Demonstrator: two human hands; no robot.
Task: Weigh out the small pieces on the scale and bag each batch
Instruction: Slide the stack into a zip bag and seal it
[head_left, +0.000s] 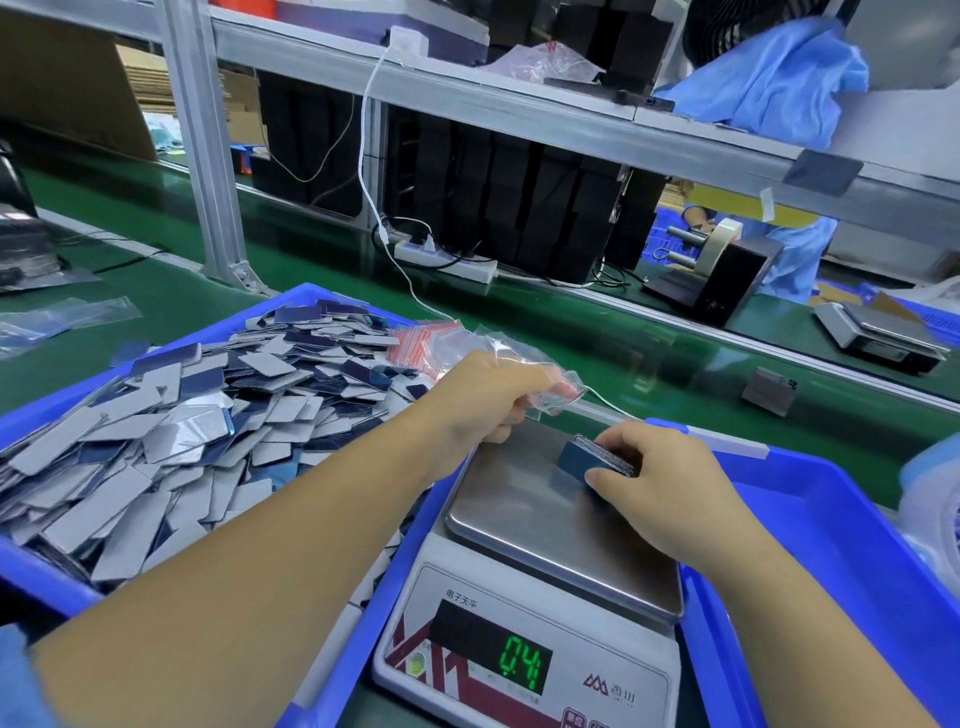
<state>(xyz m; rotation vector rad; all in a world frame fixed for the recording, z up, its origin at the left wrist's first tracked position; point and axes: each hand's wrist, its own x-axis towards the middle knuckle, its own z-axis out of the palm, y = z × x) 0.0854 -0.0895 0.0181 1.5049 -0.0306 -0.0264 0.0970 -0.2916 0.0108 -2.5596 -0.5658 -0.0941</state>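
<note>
right hand (655, 474) grips stack (597, 457) on scale (550, 525); left hand (485, 395) holds bag (545, 371).

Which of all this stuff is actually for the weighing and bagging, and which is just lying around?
In use: scale; stack of pieces in right hand; clear bag in left hand; bin of loose pieces.

Lying about: tape dispenser; power strip; blue cloth; second scale.

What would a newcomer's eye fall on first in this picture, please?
Probably the heap of small grey and blue pieces filling the blue tray on the left. Next, the scale with its glowing green display, where the right hand grips a stack of pieces and the left hand holds a clear bag.
</note>
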